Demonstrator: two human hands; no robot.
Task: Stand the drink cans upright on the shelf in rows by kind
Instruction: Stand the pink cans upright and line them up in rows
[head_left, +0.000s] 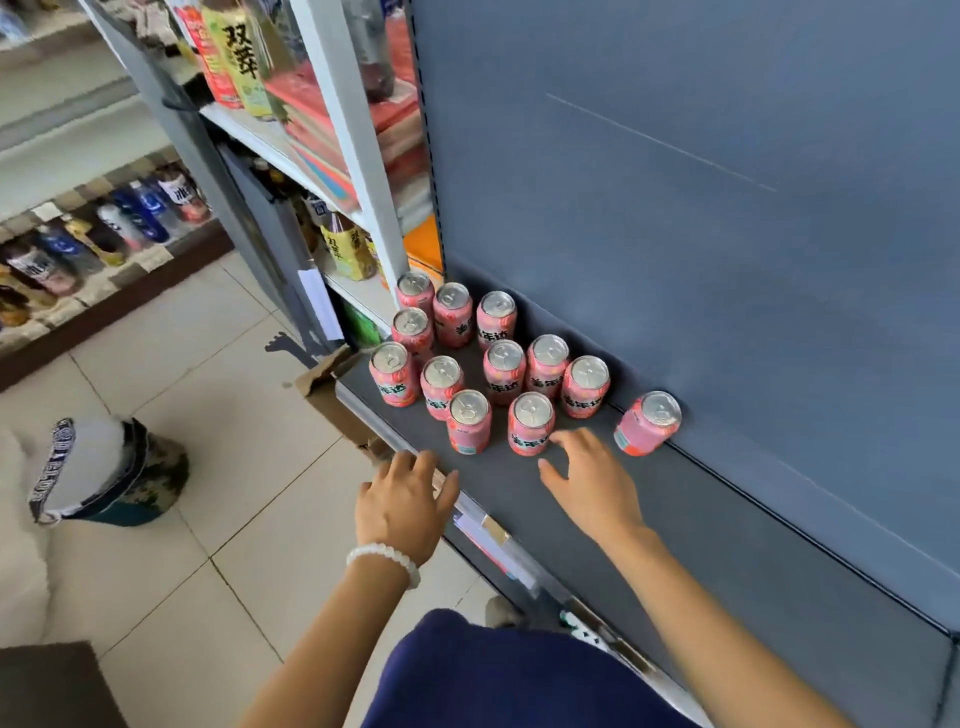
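Dark grey shelf (691, 519) with raised back panel, running from far left to near right. Beside it on the left: tiled floor, a neighbouring rack of bottles, a torn cardboard box (332, 384) at the shelf's far-left corner.

On the shelf's left part, a cluster of pink cans (498, 364), all upright, tops showing, loosely in rows of one kind but uneven in spacing. Nearest of the cluster: front can (530, 423), upright, just beyond the fingertips of the right hand.

Apart from the cluster, to the right and against the back panel: stray can (647, 423). Appears upright, or slightly tilted in this wide-angle view; cannot tell which. Long axis roughly vertical, top toward the back panel.

Right hand (587, 483) over the shelf, palm down, fingers spread and relaxed, holding nothing. Index fingertip close to the front can; contact cannot be confirmed. Stray can lies ahead and to the right of this hand, near.

Left hand (402, 504) at the shelf's front edge, fingers straight and loosely spread, holding nothing; contact with the edge uncertain. Well apart from the stray can, with the right hand between.

Judgement: right hand the nearer by far for the stray can; reach to the right and far, then carry left into line with the cluster. Row spacing not yet evened.
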